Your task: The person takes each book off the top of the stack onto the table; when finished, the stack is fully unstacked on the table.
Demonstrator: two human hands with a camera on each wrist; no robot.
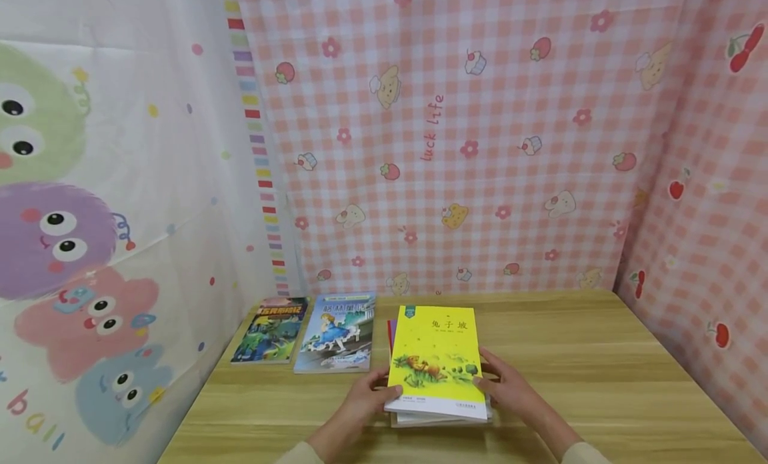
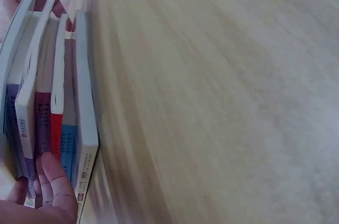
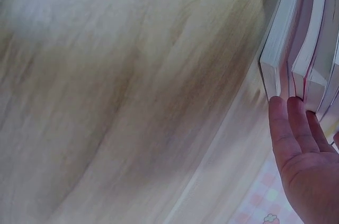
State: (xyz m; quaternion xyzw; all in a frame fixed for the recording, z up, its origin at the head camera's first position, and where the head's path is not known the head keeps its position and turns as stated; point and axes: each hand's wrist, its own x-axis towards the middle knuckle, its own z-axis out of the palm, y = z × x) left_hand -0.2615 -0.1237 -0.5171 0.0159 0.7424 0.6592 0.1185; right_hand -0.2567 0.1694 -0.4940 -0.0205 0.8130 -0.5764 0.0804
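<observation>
A yellow picture-covered book point(image 1: 435, 357) lies on top of a loose stack of books near the front of the table. My left hand point(image 1: 373, 394) holds the stack at its left side, thumb on the yellow cover and fingers against the spines. Opposite it, my right hand point(image 1: 510, 387) has its thumb at the cover's right edge. In the right wrist view its fingertips point(image 3: 277, 108) touch the page edges. Uneven spines show in the left wrist view, among them a red-spined book point(image 2: 56, 128) and a thick bottom book point(image 2: 86, 107). The lower covers are mostly hidden.
Left of the stack lie a blue book with a girl on its cover point(image 1: 336, 334) and a darker green book point(image 1: 271, 331). Wood-grain table surface point(image 1: 600, 371) stretches to the right. Patterned cloths point(image 1: 528, 104) hang behind and at both sides.
</observation>
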